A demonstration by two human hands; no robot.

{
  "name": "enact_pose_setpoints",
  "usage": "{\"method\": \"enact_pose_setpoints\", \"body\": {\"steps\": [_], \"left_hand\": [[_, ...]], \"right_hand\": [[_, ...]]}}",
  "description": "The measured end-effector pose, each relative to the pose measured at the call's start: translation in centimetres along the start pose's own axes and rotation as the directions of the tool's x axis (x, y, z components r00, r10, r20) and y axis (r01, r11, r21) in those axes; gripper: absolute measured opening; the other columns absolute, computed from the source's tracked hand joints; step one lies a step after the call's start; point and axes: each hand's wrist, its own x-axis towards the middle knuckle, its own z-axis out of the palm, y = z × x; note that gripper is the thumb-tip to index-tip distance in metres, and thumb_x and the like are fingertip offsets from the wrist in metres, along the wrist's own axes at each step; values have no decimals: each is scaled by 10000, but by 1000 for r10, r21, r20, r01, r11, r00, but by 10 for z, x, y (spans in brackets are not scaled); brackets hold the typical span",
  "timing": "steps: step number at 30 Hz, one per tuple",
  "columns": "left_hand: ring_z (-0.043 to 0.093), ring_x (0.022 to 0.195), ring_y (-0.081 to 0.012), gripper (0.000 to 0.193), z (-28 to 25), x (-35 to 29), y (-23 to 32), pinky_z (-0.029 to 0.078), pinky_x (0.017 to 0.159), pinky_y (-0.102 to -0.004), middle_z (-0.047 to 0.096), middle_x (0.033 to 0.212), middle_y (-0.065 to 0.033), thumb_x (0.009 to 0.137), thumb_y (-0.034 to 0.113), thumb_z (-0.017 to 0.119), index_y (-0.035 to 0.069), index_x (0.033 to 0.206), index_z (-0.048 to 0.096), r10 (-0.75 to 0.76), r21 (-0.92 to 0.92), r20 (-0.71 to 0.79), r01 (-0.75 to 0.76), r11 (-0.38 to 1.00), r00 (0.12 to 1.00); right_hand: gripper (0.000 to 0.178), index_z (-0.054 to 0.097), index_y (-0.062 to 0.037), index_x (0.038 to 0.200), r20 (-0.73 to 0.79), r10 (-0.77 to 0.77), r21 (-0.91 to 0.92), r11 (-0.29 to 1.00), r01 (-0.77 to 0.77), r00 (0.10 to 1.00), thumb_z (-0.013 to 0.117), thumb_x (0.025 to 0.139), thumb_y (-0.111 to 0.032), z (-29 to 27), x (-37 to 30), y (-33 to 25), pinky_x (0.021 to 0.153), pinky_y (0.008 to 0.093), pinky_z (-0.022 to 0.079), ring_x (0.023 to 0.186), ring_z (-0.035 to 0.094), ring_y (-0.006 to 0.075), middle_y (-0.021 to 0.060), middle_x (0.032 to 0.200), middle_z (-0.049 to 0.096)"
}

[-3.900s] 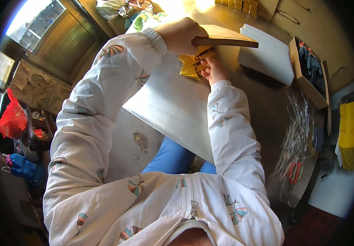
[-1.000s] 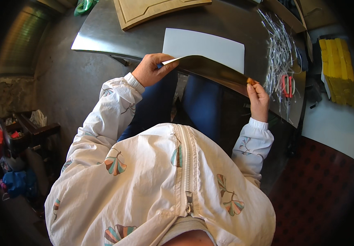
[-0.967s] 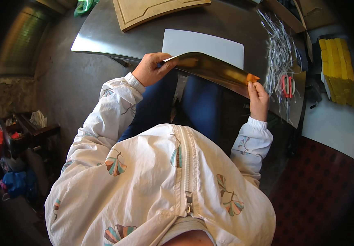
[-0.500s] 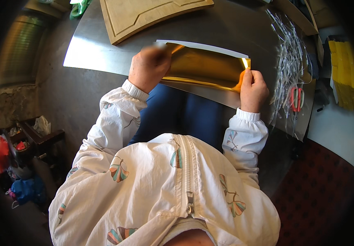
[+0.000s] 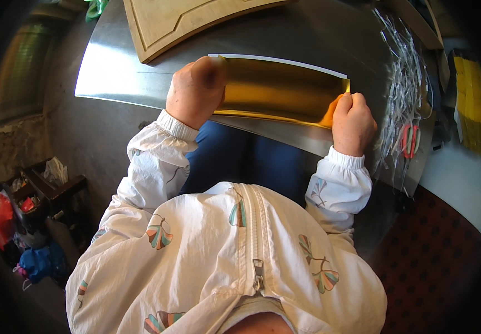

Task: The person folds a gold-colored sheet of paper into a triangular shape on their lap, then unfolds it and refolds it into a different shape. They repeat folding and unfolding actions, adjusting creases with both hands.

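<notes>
A shiny gold foil sheet (image 5: 279, 92) with a white strip showing along its far edge is stretched between my two hands, over the near edge of the metal table. At its left end my left hand (image 5: 197, 92) is closed on it; part of that hand is blurred. The right end is pinched by my right hand (image 5: 353, 123), thumb on top near the corner. The foil bows a little and mirrors my right fingers in its surface.
A wooden board (image 5: 190, 22) lies at the far side of the metal table (image 5: 115, 78). To the right are a heap of clear plastic strips (image 5: 404, 83) and red-handled scissors (image 5: 410, 139). Yellow strips (image 5: 472, 100) rest farther right. Bags and odds and ends (image 5: 40, 259) stand at lower left.
My hands have moved slightly apart, pulling the foil flatter and wider; its creased left part looks smoother. The view has shifted a little. Both hands keep their hold.
</notes>
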Motion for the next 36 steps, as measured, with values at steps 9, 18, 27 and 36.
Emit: {"method": "enact_pose_setpoints", "body": {"steps": [9,18,27,36], "left_hand": [[550,503,-120,187,-7,-7,6,442,500,-268,581,574,-88,895,116,635,-27,780,599,-61,-48,109,67,997,992],[623,513,-261,218,-14,0,11,494,529,-333,631,615,-164,880,147,646,-41,770,639,-224,-18,166,230,973,960],[612,501,-199,210,-17,0,13,491,527,-293,622,584,-132,888,135,650,-49,790,634,-233,-45,174,244,969,957],[622,493,-213,190,-17,-2,11,502,523,-300,626,584,-138,868,119,633,-45,772,641,-315,-108,181,338,935,932]], "right_hand": [[234,583,-37,802,17,5,127,992,-7,1000,514,940,-212,-11,-14,7,614,455,489,621,630,372,173,659,636],[294,581,-42,773,30,43,86,995,-45,999,560,945,-279,-5,-9,8,567,443,456,585,611,361,153,636,627],[276,571,-39,750,41,78,170,982,-84,996,623,924,-247,-6,-8,6,557,410,474,583,622,350,150,604,609],[257,571,-44,757,63,63,217,973,-75,996,648,911,-235,-4,-9,12,545,406,460,564,608,329,133,607,607]]}}
